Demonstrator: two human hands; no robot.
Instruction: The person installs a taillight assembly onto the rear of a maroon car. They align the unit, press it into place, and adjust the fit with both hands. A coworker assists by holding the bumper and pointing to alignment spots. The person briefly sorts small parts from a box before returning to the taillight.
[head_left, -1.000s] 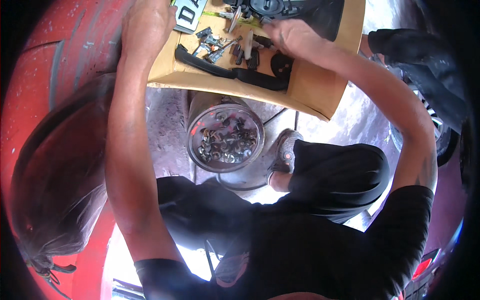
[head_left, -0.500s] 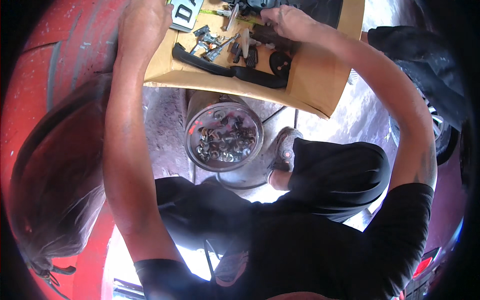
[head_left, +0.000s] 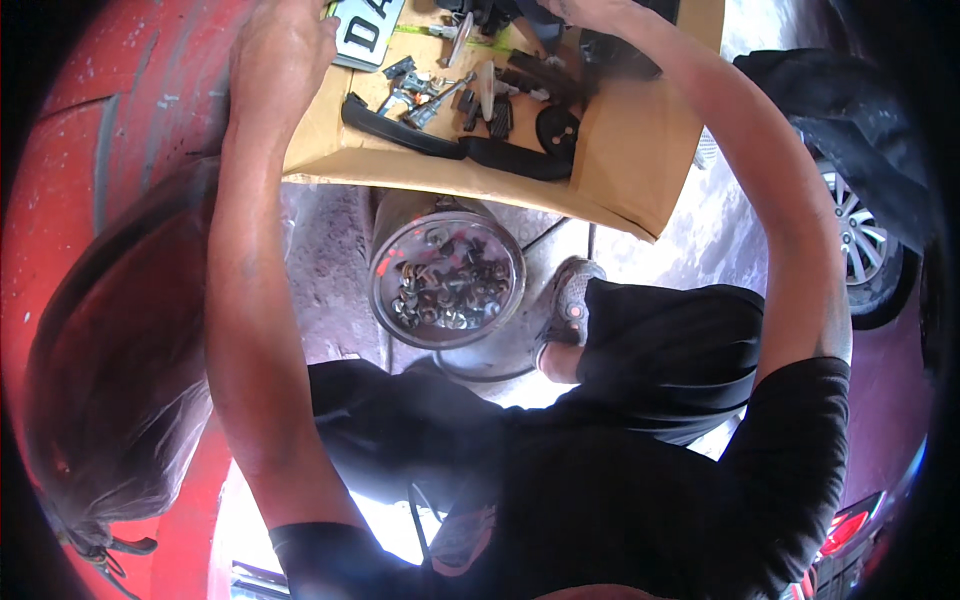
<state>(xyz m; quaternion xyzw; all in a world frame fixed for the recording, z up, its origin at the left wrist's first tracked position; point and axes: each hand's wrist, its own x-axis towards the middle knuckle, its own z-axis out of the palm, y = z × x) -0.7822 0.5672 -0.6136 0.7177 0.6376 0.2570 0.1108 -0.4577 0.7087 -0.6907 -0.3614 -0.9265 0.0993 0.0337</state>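
At the top edge, my left hand [head_left: 285,55] is closed by the left wall of a cardboard box [head_left: 630,150], its fingers beside a white licence plate [head_left: 367,35]; what they grip is hidden. My right hand [head_left: 595,14] reaches over the box's far side, partly cut off by the picture's edge. Its fingers seem to pinch a black plastic piece [head_left: 541,28]. In the box lie a long black trim strip [head_left: 400,128], several small metal fittings [head_left: 425,95], a pale disc-shaped part [head_left: 487,90] and a round black part [head_left: 556,130].
Below the box, a round container [head_left: 375,285] holds many used-looking metal fasteners [head_left: 450,290]. A red painted panel [head_left: 60,190] and a dark plastic-wrapped bundle [head_left: 120,330] stand at left. At right are a car wheel [head_left: 858,235] and a dark-clothed person [head_left: 840,100].
My right hand has moved up and farther away, partly out of the picture, with a black piece now by its fingers. The box has shifted slightly left; my left hand stays beside it.
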